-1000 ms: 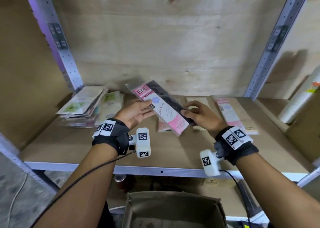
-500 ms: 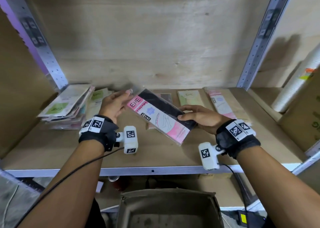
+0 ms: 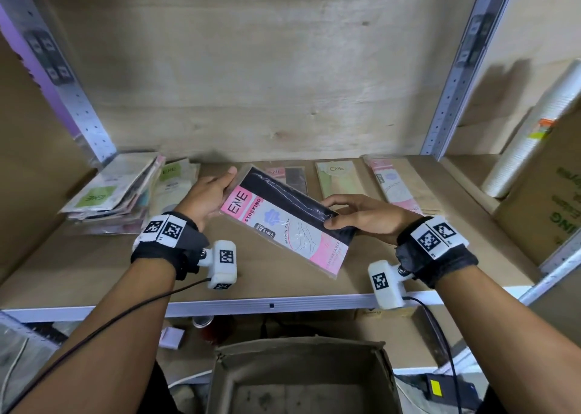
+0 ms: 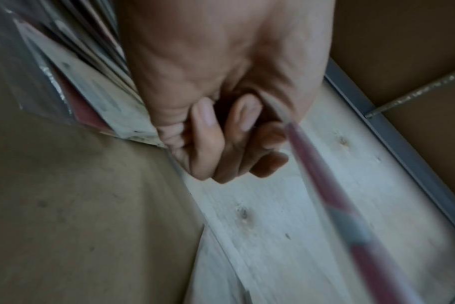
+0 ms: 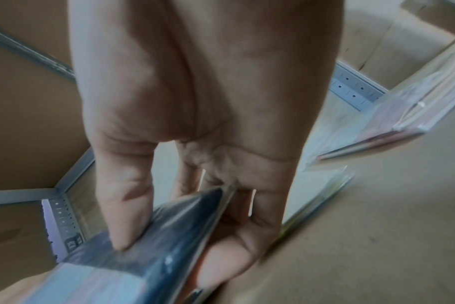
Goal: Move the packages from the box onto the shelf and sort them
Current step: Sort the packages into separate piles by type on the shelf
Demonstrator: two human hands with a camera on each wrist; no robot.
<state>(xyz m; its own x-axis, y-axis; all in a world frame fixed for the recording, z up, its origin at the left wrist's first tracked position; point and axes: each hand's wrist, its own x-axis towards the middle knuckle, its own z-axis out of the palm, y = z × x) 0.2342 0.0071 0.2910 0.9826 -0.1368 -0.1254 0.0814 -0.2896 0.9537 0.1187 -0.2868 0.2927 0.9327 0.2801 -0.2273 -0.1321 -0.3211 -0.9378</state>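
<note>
While we hold the stocking package (image 3: 284, 222) mid-frame above the shelf (image 3: 94, 266):
Our right hand (image 3: 364, 217) pinches its dark edge; our left hand (image 3: 206, 198) fingers curl on its left end.

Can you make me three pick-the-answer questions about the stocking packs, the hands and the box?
1. Where does the messy pile of packs sit on the shelf?
A. far left
B. far right
C. front middle

2. Which colours show on the held pack?
A. green and white
B. pink and black
C. blue and yellow

3. How is the held pack kept up?
A. it lies flat on the shelf
B. the left hand alone has it
C. both hands have it, one at each end

Answers
1. A: the pile leans by the left post.
2. B: a pink ENE label beside a black strip.
3. C: the right hand pinches one end, the left hand takes the other, and the pack tilts above the shelf.
</note>
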